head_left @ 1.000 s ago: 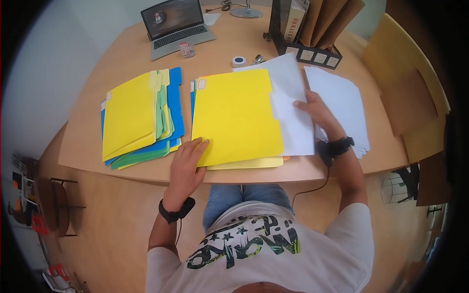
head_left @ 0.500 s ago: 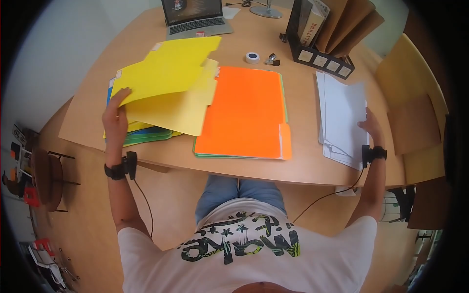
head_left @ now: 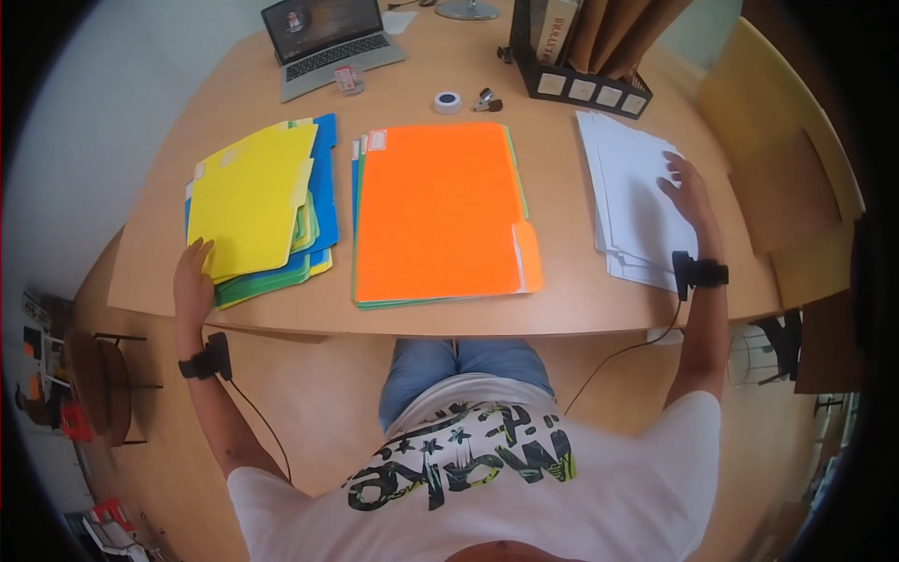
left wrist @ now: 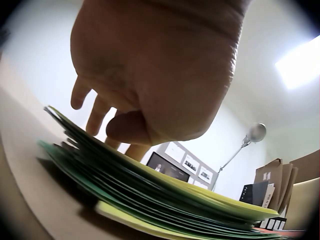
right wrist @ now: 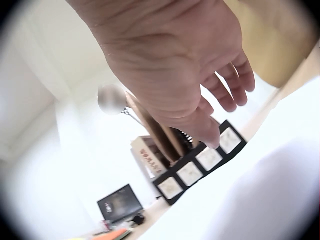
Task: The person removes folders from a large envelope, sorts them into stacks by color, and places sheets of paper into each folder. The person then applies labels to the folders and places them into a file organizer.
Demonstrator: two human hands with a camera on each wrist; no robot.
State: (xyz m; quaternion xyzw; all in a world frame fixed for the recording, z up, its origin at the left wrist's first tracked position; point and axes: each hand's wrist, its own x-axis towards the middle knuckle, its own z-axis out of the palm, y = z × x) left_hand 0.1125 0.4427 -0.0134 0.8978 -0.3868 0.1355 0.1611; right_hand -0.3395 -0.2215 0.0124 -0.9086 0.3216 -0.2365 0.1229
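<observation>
The table [head_left: 552, 169] carries three piles, with the orange folder [head_left: 440, 211] topping the middle one and taken here as landmark. Beyond it to the right stands a black organiser box [head_left: 581, 89], apparently set back to leave working room. Left of the orange folder, well apart, lies a yellow-topped folder stack [head_left: 248, 201]; right of it, a paper stack [head_left: 632, 206]. The gaps presumably keep each pile within reach of one hand.

The orange folder's long axis runs from the near table edge toward the far side; its tab juts right at the near end, its label at the far left corner.

The left hand [head_left: 193, 286], far left of the orange folder, rests loosely extended fingers on the yellow stack's near left corner, probably to settle it. The right hand [head_left: 693, 199], far right of it, is over the paper, fingers spread and relaxed, gripping nothing; contact cannot be told.
</observation>
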